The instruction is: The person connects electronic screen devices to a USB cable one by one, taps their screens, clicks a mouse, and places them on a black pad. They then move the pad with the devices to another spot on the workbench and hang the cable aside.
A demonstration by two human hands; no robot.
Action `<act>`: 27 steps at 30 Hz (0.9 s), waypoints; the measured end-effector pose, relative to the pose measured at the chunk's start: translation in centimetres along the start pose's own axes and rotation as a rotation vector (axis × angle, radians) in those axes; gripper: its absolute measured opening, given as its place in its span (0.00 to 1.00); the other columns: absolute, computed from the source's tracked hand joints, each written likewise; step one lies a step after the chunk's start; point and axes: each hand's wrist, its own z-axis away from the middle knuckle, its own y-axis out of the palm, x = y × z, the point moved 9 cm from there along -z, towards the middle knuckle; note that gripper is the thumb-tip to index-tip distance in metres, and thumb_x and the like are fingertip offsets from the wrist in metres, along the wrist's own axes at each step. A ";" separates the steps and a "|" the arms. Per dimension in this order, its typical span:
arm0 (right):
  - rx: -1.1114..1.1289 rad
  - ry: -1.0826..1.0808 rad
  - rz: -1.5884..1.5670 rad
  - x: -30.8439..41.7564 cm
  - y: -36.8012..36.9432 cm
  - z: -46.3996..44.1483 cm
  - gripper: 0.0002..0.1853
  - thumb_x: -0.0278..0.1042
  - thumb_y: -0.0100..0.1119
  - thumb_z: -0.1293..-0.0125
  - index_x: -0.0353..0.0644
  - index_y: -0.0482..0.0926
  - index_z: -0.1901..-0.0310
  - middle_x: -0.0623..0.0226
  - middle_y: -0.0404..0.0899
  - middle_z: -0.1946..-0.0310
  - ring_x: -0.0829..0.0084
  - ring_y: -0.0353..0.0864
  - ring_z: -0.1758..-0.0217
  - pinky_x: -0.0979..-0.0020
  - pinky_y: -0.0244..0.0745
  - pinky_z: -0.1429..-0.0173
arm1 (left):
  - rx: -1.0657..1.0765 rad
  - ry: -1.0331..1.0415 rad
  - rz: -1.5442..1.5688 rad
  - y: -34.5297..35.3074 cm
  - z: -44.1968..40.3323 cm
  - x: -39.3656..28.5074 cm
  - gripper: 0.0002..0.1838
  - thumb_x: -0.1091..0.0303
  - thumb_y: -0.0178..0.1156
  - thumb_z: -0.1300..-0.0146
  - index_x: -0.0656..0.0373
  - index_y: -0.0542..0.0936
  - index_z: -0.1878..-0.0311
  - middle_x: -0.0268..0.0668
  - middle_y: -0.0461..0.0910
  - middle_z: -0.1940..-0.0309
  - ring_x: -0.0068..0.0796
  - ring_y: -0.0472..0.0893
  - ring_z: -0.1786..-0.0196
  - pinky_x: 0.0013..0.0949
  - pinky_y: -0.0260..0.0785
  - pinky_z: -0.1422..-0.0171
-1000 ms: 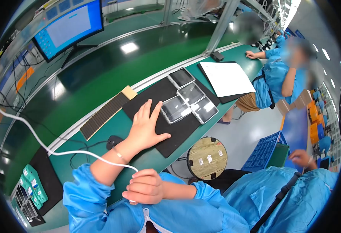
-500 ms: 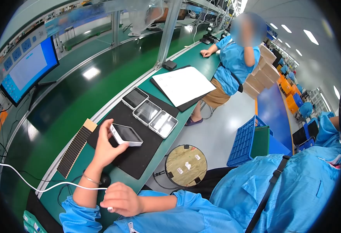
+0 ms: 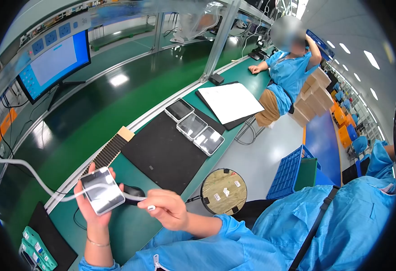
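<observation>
My left hand (image 3: 92,217) is closed around a white square device with a glossy dark screen (image 3: 103,192), its screen turned up toward me. Between the fingers of my right hand (image 3: 166,210), to the right of the device, is a white cable (image 3: 28,168). The cable comes in from the left edge and crosses in front of the screen. Behind the hands a black mouse (image 3: 134,194) is partly hidden. Three similar devices (image 3: 192,126) lie in a row along the far right side of a black mat (image 3: 162,151).
A slotted strip (image 3: 112,148) lies left of the mat. White paper (image 3: 229,103) rests on a dark board. A monitor (image 3: 55,65) stands back left; green items (image 3: 40,248) lie lower left. A round stool (image 3: 224,192) and blue crate (image 3: 286,174) stand right. A seated person (image 3: 288,74) is farther along.
My left hand has lifted the device off the mat and brought it nearer, screen up. The right hand has moved slightly right with the cable. The view has shifted.
</observation>
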 end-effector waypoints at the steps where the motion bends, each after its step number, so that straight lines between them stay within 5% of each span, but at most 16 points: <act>1: 0.051 -0.262 0.296 2.3 0.1 -0.5 0.12 0.33 0.51 0.29 0.35 0.78 0.51 0.70 0.71 0.77 0.77 0.66 0.79 0.75 0.59 0.75 | -0.031 -0.027 0.033 0.1 1.3 0.0 0.31 0.44 0.44 0.33 0.48 0.63 0.31 0.53 0.71 0.42 0.49 0.74 0.41 0.63 0.69 0.43; 2: 0.102 -0.524 0.590 4.2 1.0 -0.1 0.11 0.32 0.53 0.31 0.37 0.79 0.52 0.71 0.71 0.78 0.75 0.66 0.80 0.74 0.57 0.75 | -0.049 -0.070 0.020 -0.4 2.5 0.0 0.30 0.45 0.45 0.34 0.50 0.64 0.33 0.55 0.70 0.42 0.50 0.74 0.41 0.64 0.71 0.45; 6: 0.106 -0.542 1.011 3.6 2.5 -0.6 0.13 0.28 0.64 0.45 0.40 0.81 0.56 0.71 0.71 0.78 0.73 0.66 0.80 0.71 0.55 0.75 | 0.007 -0.101 -0.053 -1.9 6.7 -1.0 0.31 0.45 0.46 0.34 0.54 0.65 0.35 0.62 0.67 0.41 0.55 0.73 0.40 0.66 0.73 0.49; 10: 0.173 -0.276 0.903 -0.8 4.4 -0.6 0.16 0.23 0.63 0.45 0.38 0.79 0.53 0.63 0.74 0.74 0.64 0.72 0.75 0.64 0.64 0.72 | 0.224 0.046 -0.061 1.3 8.5 -3.2 0.31 0.39 0.47 0.35 0.51 0.65 0.38 0.65 0.65 0.40 0.59 0.71 0.39 0.68 0.72 0.49; 11: 0.179 -0.221 0.834 -1.2 5.2 -0.5 0.11 0.26 0.61 0.40 0.38 0.78 0.55 0.62 0.76 0.71 0.59 0.78 0.68 0.64 0.71 0.65 | 0.095 0.113 -0.033 2.1 8.5 -3.8 0.33 0.37 0.45 0.36 0.46 0.64 0.34 0.63 0.65 0.42 0.52 0.73 0.46 0.62 0.74 0.60; 12: 0.187 -0.127 0.735 -2.8 5.7 0.4 0.10 0.26 0.58 0.37 0.38 0.78 0.54 0.59 0.79 0.68 0.57 0.80 0.64 0.63 0.75 0.60 | 0.093 0.156 0.011 3.4 7.9 -4.7 0.33 0.36 0.47 0.37 0.45 0.64 0.35 0.62 0.64 0.40 0.51 0.72 0.45 0.63 0.73 0.58; 15: 0.282 0.587 0.232 -6.9 7.3 3.1 0.09 0.31 0.48 0.27 0.37 0.76 0.53 0.68 0.77 0.72 0.82 0.73 0.72 0.77 0.70 0.67 | 0.189 0.299 0.078 4.5 6.2 -7.4 0.35 0.37 0.46 0.35 0.46 0.61 0.30 0.59 0.60 0.34 0.53 0.68 0.36 0.68 0.66 0.41; 18: 0.329 0.719 0.065 -7.1 9.4 4.1 0.11 0.33 0.45 0.25 0.36 0.74 0.53 0.70 0.77 0.75 0.85 0.73 0.75 0.81 0.69 0.71 | 0.204 0.366 0.148 3.0 5.9 -8.5 0.34 0.37 0.37 0.32 0.46 0.61 0.29 0.56 0.58 0.31 0.53 0.65 0.32 0.68 0.60 0.35; 27: 0.362 0.832 -0.061 -7.4 12.6 4.0 0.14 0.38 0.42 0.24 0.34 0.72 0.53 0.68 0.77 0.77 0.84 0.73 0.78 0.81 0.69 0.72 | 0.185 0.315 0.249 1.8 5.7 -7.5 0.35 0.34 0.37 0.33 0.44 0.61 0.30 0.54 0.60 0.32 0.48 0.66 0.32 0.65 0.60 0.33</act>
